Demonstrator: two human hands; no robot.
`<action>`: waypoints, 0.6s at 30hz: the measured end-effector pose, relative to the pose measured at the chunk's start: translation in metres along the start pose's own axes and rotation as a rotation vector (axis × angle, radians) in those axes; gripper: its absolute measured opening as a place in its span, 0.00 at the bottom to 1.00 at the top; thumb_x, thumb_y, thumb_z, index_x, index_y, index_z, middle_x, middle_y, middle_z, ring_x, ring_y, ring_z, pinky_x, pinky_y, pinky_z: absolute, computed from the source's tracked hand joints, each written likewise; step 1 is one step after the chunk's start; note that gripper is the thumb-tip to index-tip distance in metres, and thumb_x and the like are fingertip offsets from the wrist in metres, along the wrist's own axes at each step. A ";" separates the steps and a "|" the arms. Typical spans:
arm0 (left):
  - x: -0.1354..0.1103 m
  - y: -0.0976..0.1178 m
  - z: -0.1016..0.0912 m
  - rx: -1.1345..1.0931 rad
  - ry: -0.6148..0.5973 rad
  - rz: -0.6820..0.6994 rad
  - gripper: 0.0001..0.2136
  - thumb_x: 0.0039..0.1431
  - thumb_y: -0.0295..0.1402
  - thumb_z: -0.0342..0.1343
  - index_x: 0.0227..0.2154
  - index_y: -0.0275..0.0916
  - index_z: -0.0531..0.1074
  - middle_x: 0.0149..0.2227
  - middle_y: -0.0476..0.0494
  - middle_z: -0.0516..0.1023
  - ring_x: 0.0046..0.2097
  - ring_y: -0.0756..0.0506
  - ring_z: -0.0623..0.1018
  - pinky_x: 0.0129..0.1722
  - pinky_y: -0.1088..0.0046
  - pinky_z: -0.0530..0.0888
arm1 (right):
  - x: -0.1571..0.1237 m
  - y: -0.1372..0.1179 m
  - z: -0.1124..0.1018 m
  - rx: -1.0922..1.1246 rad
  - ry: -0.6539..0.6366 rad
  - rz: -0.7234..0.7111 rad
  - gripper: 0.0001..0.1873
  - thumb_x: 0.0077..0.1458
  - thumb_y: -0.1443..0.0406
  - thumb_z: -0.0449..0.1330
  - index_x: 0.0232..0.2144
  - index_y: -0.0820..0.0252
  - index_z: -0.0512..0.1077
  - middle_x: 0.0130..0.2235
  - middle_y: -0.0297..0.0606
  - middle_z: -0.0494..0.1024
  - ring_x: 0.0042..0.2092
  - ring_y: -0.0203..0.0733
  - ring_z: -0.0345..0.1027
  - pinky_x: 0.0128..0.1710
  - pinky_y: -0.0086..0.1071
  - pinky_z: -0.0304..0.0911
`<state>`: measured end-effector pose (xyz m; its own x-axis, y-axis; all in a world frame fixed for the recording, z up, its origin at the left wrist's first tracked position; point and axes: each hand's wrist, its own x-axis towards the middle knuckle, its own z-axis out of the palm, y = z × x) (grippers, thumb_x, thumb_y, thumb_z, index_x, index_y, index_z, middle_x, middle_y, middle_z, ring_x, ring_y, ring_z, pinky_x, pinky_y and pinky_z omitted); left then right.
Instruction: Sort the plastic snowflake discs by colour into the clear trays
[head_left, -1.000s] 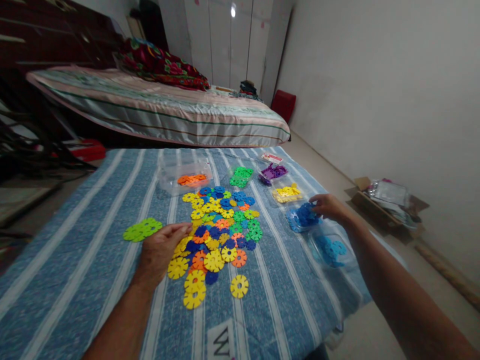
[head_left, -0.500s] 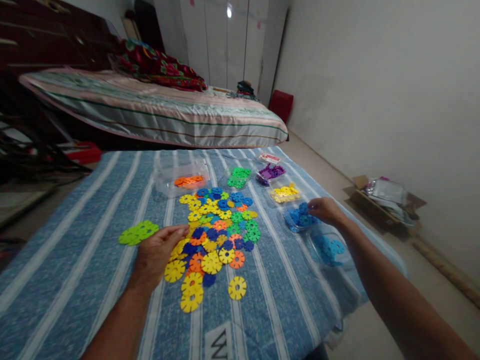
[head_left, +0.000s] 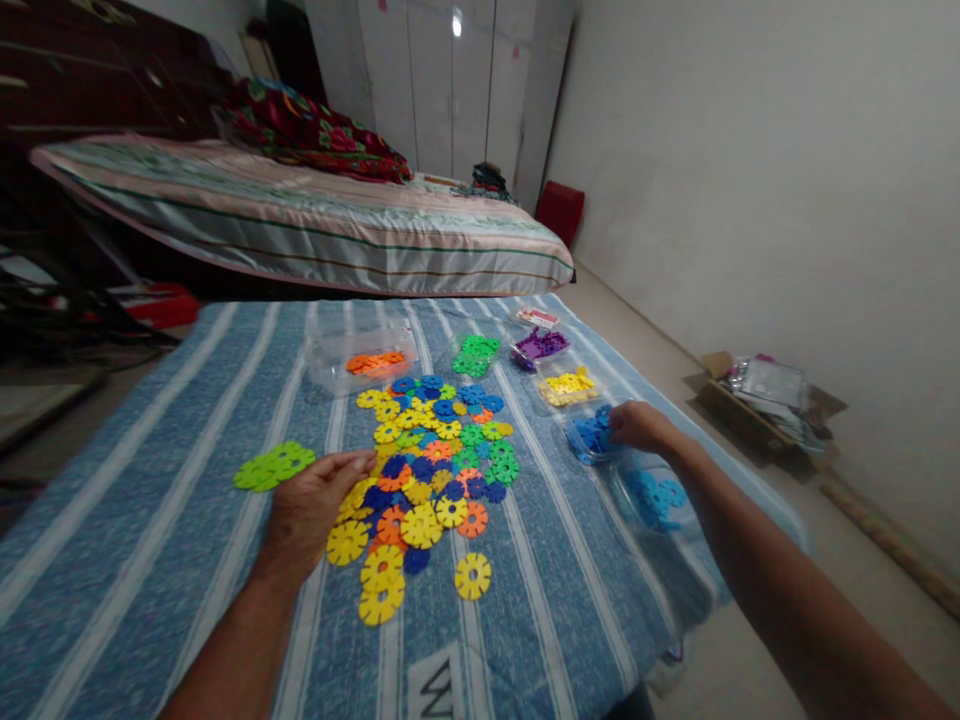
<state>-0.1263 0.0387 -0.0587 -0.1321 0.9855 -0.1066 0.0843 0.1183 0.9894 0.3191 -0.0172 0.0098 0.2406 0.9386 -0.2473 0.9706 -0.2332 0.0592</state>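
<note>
A pile of notched plastic building discs (head_left: 421, 525) in yellow, orange, blue and green lies on the striped cloth. At the pile's left edge is my left hand (head_left: 311, 505), its fingers drawn together; whether a disc is in them is hidden. My right hand (head_left: 645, 428) reaches into a clear container (head_left: 577, 455) of blue discs, fingertips closed at a blue disc (head_left: 602, 416). Just nearer to me stands a container of light blue discs (head_left: 660, 495). Several light green discs (head_left: 275, 466) lie overlapping on the cloth, left of my left hand.
Beyond the pile stand clear containers with orange discs (head_left: 375, 363), green discs (head_left: 475, 355), purple discs (head_left: 540, 345) and yellow discs (head_left: 568, 387). A bed (head_left: 322, 235) is behind the cloth-covered surface (head_left: 187, 530). On the floor at right sits an open cardboard box (head_left: 761, 415).
My right hand has moved slightly left and lower into the container of blue discs. My left hand stays at the pile's edge. The whole view has shifted a little.
</note>
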 end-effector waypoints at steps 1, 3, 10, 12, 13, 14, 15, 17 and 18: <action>-0.001 0.001 0.001 0.000 0.002 -0.007 0.22 0.36 0.46 0.66 0.33 0.37 0.79 0.37 0.42 0.83 0.41 0.41 0.80 0.45 0.66 0.75 | -0.002 0.002 -0.003 0.043 0.018 0.003 0.09 0.48 0.66 0.61 0.34 0.59 0.79 0.34 0.36 0.80 0.35 0.37 0.72 0.28 0.25 0.55; -0.001 0.003 0.002 0.000 0.004 -0.021 0.22 0.35 0.46 0.66 0.33 0.37 0.79 0.37 0.43 0.83 0.41 0.41 0.80 0.46 0.66 0.75 | -0.009 0.009 -0.012 0.145 0.062 0.001 0.07 0.49 0.67 0.60 0.31 0.61 0.79 0.29 0.36 0.79 0.31 0.36 0.71 0.28 0.25 0.56; 0.001 0.000 0.000 0.001 -0.014 -0.017 0.22 0.36 0.46 0.65 0.34 0.38 0.79 0.38 0.43 0.83 0.42 0.42 0.80 0.46 0.67 0.75 | -0.049 0.038 -0.046 0.320 -0.006 -0.032 0.06 0.49 0.64 0.63 0.28 0.61 0.78 0.23 0.35 0.77 0.22 0.34 0.68 0.26 0.26 0.58; 0.001 0.000 -0.001 -0.001 -0.015 -0.019 0.21 0.36 0.46 0.66 0.34 0.38 0.79 0.37 0.44 0.83 0.42 0.42 0.80 0.46 0.68 0.75 | -0.058 0.037 -0.048 0.225 0.035 -0.016 0.06 0.48 0.62 0.64 0.27 0.59 0.79 0.24 0.36 0.78 0.24 0.35 0.69 0.26 0.27 0.58; 0.001 0.000 -0.001 -0.002 -0.015 -0.021 0.21 0.36 0.45 0.66 0.34 0.38 0.79 0.37 0.44 0.83 0.42 0.42 0.80 0.45 0.68 0.75 | -0.062 0.035 -0.048 0.190 0.082 -0.027 0.06 0.48 0.62 0.64 0.27 0.58 0.80 0.25 0.36 0.79 0.25 0.36 0.69 0.26 0.27 0.57; 0.001 0.000 0.000 -0.003 -0.013 -0.021 0.21 0.35 0.45 0.66 0.33 0.38 0.79 0.37 0.44 0.83 0.42 0.42 0.80 0.45 0.69 0.75 | -0.066 0.031 -0.047 0.175 0.127 -0.052 0.07 0.49 0.62 0.63 0.28 0.57 0.80 0.26 0.36 0.79 0.26 0.36 0.69 0.27 0.27 0.57; 0.001 0.001 0.000 -0.005 -0.010 -0.022 0.20 0.35 0.45 0.66 0.33 0.39 0.79 0.37 0.45 0.83 0.42 0.43 0.80 0.45 0.69 0.75 | -0.068 0.026 -0.046 0.179 0.162 -0.090 0.07 0.51 0.62 0.62 0.29 0.57 0.80 0.27 0.36 0.79 0.27 0.36 0.69 0.27 0.27 0.56; 0.000 0.002 0.000 -0.009 -0.003 -0.020 0.20 0.35 0.44 0.66 0.33 0.39 0.79 0.36 0.45 0.84 0.41 0.43 0.80 0.44 0.70 0.75 | -0.069 0.014 -0.042 0.229 0.195 -0.177 0.09 0.53 0.63 0.59 0.30 0.56 0.80 0.27 0.35 0.79 0.27 0.36 0.69 0.28 0.27 0.56; -0.001 0.003 0.001 -0.011 0.003 -0.021 0.20 0.34 0.44 0.66 0.32 0.39 0.79 0.36 0.45 0.84 0.41 0.43 0.80 0.44 0.70 0.75 | -0.067 0.008 -0.039 0.271 0.200 -0.217 0.10 0.53 0.63 0.57 0.30 0.57 0.80 0.27 0.35 0.79 0.28 0.36 0.69 0.28 0.27 0.57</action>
<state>-0.1253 0.0386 -0.0560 -0.1371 0.9824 -0.1268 0.0706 0.1374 0.9880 0.3112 -0.0724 0.0650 0.0513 0.9982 -0.0310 0.9697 -0.0573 -0.2377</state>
